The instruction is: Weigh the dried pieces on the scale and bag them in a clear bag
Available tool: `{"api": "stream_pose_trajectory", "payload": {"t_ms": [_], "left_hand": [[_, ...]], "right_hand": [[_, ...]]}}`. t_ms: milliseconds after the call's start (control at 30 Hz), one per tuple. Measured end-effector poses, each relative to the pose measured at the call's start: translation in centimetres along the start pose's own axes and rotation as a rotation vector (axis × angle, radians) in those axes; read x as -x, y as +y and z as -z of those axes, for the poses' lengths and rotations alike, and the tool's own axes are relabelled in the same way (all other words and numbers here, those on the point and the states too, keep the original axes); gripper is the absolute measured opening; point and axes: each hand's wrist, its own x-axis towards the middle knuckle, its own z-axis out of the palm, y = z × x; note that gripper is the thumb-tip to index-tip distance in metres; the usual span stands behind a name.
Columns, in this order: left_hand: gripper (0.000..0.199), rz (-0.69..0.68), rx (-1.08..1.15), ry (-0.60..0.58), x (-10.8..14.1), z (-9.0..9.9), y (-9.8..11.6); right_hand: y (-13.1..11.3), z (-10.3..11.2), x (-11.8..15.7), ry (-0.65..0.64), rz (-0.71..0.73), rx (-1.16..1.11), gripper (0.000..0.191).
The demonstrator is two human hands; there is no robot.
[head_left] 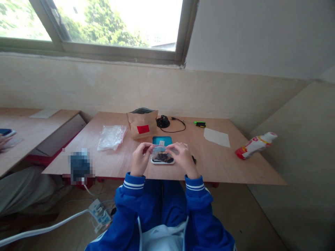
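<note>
Between my two hands hangs a small clear zip bag [163, 155] with dark pieces inside; what they are is too small to tell. My left hand [141, 157] pinches the bag's upper left corner. The fingers of my right hand [181, 157] are closed on its upper right edge. Beneath the bag lies a white-rimmed tray or scale [162, 162], mostly covered by it. Just behind sits a teal flat object [164, 140] with a small white label. A small black item [193, 160] shows partly beside my right hand.
Behind my hands stands an open brown paper pouch [142, 126] with a red label. Clear plastic bags [112, 137] lie left. A black round device [163, 121], a cable [180, 129], a green-black tool [200, 124], white paper [217, 137] and a red-white bottle [255, 145] are further right.
</note>
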Motion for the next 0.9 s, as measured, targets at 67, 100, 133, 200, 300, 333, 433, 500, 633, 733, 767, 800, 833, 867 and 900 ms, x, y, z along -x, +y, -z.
{"api": "stream_pose_trajectory", "payload": {"t_ms": [67,100,133,200,300,333,433,500,633,733,767,800,833,867,900], "left_hand": [[0.024,-0.008,0.004,-0.012,0.0,-0.1,-0.1],[0.023,-0.016,0.000,-0.015,0.0,-0.1,-0.1],[0.022,-0.027,-0.009,-0.018,0.0,0.0,-0.1],[0.019,-0.061,-0.042,-0.020,0.0,0.1,0.0],[0.018,-0.112,-0.094,-0.023,-0.1,0.3,0.2],[0.018,-0.120,-0.100,-0.020,-0.1,0.4,0.3],[0.018,-0.114,-0.076,-0.016,-0.1,0.3,0.4],[0.018,-0.091,-0.036,-0.041,0.0,0.0,0.5],[0.019,-0.051,0.028,-0.068,0.4,-0.5,0.7],[0.020,-0.040,0.068,-0.077,0.5,-0.7,0.6],[0.020,-0.036,0.081,-0.087,0.5,-0.7,0.5],[0.021,-0.031,0.093,-0.094,0.5,-0.7,0.4],[0.021,-0.025,0.104,-0.096,0.5,-0.8,0.3],[0.021,-0.020,0.113,-0.091,0.5,-0.8,0.2],[0.021,-0.016,0.121,-0.083,0.5,-0.8,0.2]], "right_hand": [[-0.2,-0.6,0.0,0.024,-0.021,-0.052,0.010],[-0.3,-0.8,0.0,0.041,-0.036,-0.067,0.011],[-0.3,-0.8,0.0,0.056,-0.048,-0.078,0.012],[-0.3,-0.8,-0.1,0.068,-0.054,-0.084,0.016],[-0.2,-0.5,0.0,0.055,-0.046,-0.090,0.020],[-0.2,-0.4,0.0,0.045,-0.048,-0.100,0.020],[-0.4,-0.3,0.1,0.004,-0.053,-0.139,0.015],[-0.7,-0.5,0.0,-0.015,-0.041,-0.155,0.011],[-1.5,-1.2,-0.3,-0.022,-0.026,-0.177,0.012],[-1.8,-1.7,-0.2,0.043,-0.059,-0.196,0.016],[-1.8,-1.8,-0.2,0.074,-0.067,-0.199,0.017],[-1.9,-1.9,-0.1,0.102,-0.072,-0.201,0.017],[-1.9,-1.9,0.0,0.124,-0.074,-0.205,0.017],[-2.0,-1.9,0.0,0.138,-0.073,-0.208,0.017],[-2.1,-1.8,0.0,0.140,-0.070,-0.212,0.017]]}}
